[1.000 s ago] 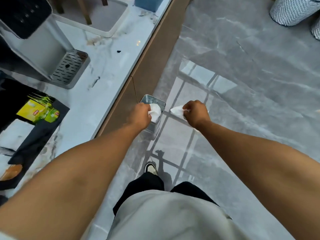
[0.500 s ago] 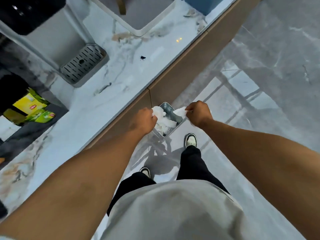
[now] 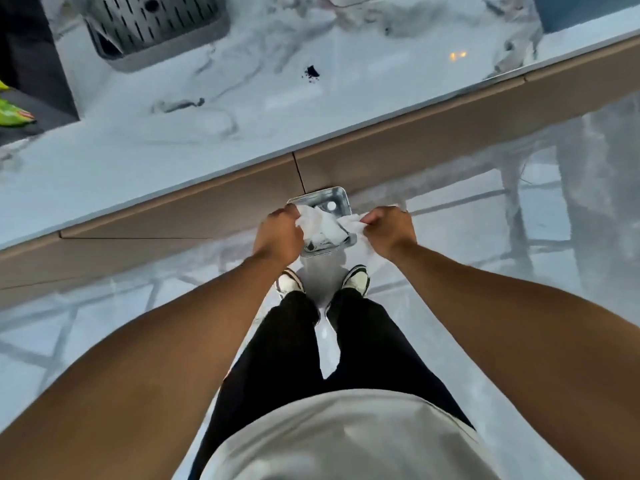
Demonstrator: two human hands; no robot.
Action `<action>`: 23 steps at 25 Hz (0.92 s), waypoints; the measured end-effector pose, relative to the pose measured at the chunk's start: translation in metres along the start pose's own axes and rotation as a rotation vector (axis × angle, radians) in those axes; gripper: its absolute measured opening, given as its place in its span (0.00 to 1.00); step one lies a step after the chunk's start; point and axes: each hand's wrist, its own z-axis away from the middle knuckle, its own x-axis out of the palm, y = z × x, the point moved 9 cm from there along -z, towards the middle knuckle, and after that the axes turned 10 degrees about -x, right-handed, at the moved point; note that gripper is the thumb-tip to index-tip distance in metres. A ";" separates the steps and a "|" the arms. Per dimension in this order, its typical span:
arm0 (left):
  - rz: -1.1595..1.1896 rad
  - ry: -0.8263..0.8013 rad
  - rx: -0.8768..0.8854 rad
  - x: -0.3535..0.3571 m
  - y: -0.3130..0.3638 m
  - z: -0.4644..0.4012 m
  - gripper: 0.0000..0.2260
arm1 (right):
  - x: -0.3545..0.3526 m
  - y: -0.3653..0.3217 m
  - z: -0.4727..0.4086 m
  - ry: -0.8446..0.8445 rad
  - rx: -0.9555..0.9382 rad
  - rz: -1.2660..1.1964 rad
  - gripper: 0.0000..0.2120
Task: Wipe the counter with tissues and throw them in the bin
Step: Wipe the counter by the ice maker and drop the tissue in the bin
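Observation:
A small square metal bin stands on the floor against the counter front, just ahead of my shoes. Crumpled white tissues lie inside it. My left hand is over the bin's left edge, closed on a white tissue. My right hand is over the bin's right edge, closed on another white tissue. The white marble counter runs across the top, with a small dark spot and a grey smear on it.
A grey slotted drip tray sits at the counter's back left, beside a dark box with green-yellow packets. A blue container stands at the top right. Tan cabinet fronts drop to a glossy grey floor.
The view has swung to face the counter squarely. Both hands have stayed at the bin's edges, still holding their tissues, and my feet now stand together in front of the bin.

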 end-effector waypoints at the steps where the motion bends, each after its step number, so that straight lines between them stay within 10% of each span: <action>1: 0.030 -0.005 -0.030 0.009 -0.002 -0.009 0.11 | 0.006 0.007 -0.010 -0.008 0.012 -0.017 0.12; 23: 0.245 -0.004 -0.515 0.235 -0.097 -0.171 0.11 | 0.201 0.083 -0.201 0.104 -0.004 0.127 0.05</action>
